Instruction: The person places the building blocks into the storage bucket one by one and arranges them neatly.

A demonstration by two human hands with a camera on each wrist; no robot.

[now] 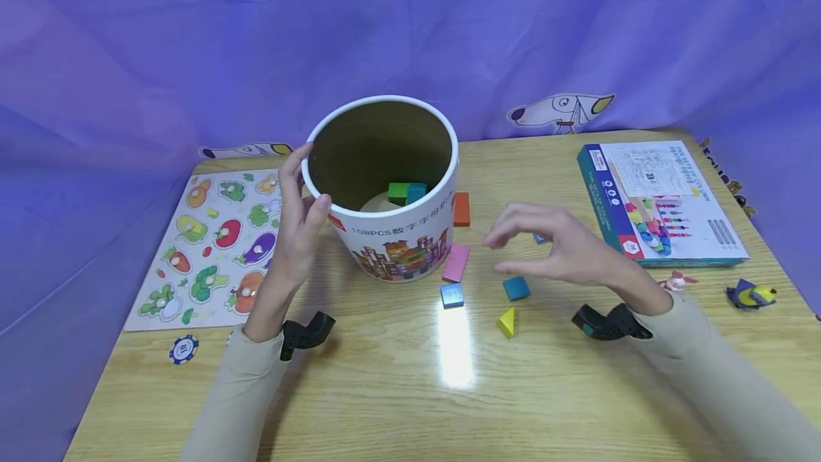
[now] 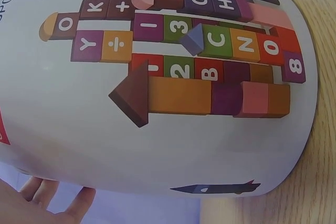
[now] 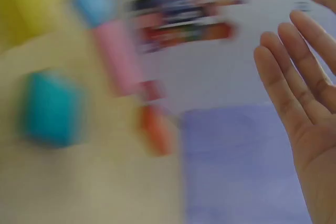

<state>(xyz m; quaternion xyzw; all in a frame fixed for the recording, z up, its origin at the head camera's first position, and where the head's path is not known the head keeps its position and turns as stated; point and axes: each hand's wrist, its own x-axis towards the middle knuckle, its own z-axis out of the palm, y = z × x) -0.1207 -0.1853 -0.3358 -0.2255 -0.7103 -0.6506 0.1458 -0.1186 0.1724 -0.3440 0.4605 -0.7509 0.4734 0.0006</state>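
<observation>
A white bucket [image 1: 400,244] with printed block pictures stands on the table. Inside lie a green block [image 1: 398,193] and a teal block [image 1: 416,192]. My left hand [image 1: 291,237] holds the bucket's left side, thumb at the front rim and fingers farther back along the wall. With nothing in it, my right hand [image 1: 558,244] hovers right of the bucket, thumb and fingers apart. Below and around it are a teal block [image 1: 516,288], a yellow triangular block [image 1: 507,321], a light-blue block [image 1: 452,296], a pink block [image 1: 456,263] and an orange-red block [image 1: 462,209].
On the left lies a vegetable puzzle board [image 1: 192,305], with a poker chip [image 1: 184,349] in front of it. A flat toy box [image 1: 693,234] is at the right. Two small figures, a pink one [image 1: 678,281] and a blue-yellow one [image 1: 750,294], stand near it. A purple curtain [image 1: 410,27] hangs behind.
</observation>
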